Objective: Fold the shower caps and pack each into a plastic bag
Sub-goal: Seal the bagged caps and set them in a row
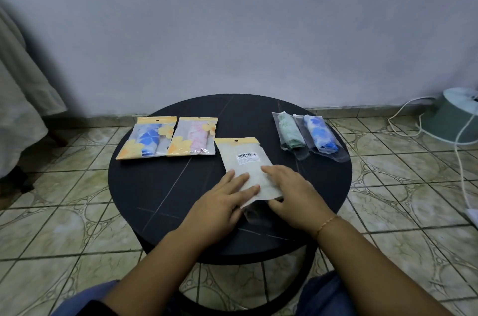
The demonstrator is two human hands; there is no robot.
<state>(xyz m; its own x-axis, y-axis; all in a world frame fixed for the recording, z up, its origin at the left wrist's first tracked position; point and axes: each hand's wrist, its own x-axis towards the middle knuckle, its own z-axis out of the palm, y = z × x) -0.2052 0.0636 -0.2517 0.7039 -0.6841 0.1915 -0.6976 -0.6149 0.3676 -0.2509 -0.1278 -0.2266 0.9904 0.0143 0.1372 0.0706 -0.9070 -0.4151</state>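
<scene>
Round and black, the table (165,202) sits on a tiled floor (51,225) against a pale wall. My left hand (222,202) lies flat, fingers straight and spread, pressing on the near left part of the frosted bag (248,168). My right hand (292,194) rests on the bag's near right part, fingers extended over it and the thumb tucked at its near edge; whether the thumb grips the edge I cannot tell. A thin bracelet (326,222) circles my right wrist.

The bag lies barcode side up at the table's centre, yellow header pointing away from me, its near end under both hands (contents not discernible through the frosted back). Bare tabletop lies open to the left of my left hand and along the near rim.

Far left, two packed bags lie side by side and touching: the blue cap pack (147,138) and the pink cap pack (192,136), the latter just beside the frosted bag's header. Far right, well apart from my hands, lie a green cap sleeve (289,133) and a blue cap sleeve (319,137), close to the table's right edge. On the floor at right stand a pale green appliance (450,116) and a white cable (463,165).
</scene>
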